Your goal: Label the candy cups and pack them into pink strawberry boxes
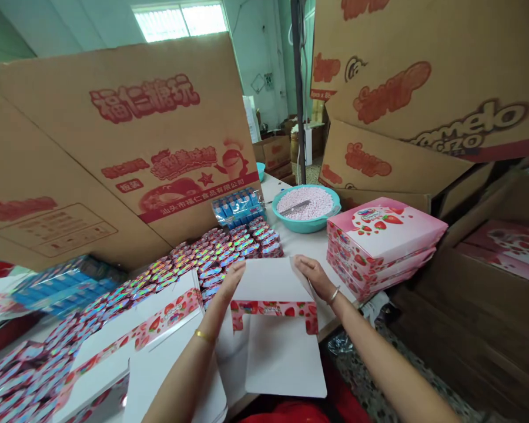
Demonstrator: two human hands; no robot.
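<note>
A partly folded box with a white inside and a strawberry-printed front strip is in front of me, its long flap hanging toward my body. My left hand grips its far left corner, and my right hand has its fingers closed on the far right corner. To the left lie stacked flat box blanks, white with the same strawberry print. Close behind my left hand stand rows of small shiny wrapped packs. Just right of my right hand is a stack of closed pink strawberry boxes.
A turquoise basin of small pale pink pieces with a scoop-like tool stands at the table's back. Large cartons wall the left, and more cartons rise at right. An open carton beside the table holds pink boxes.
</note>
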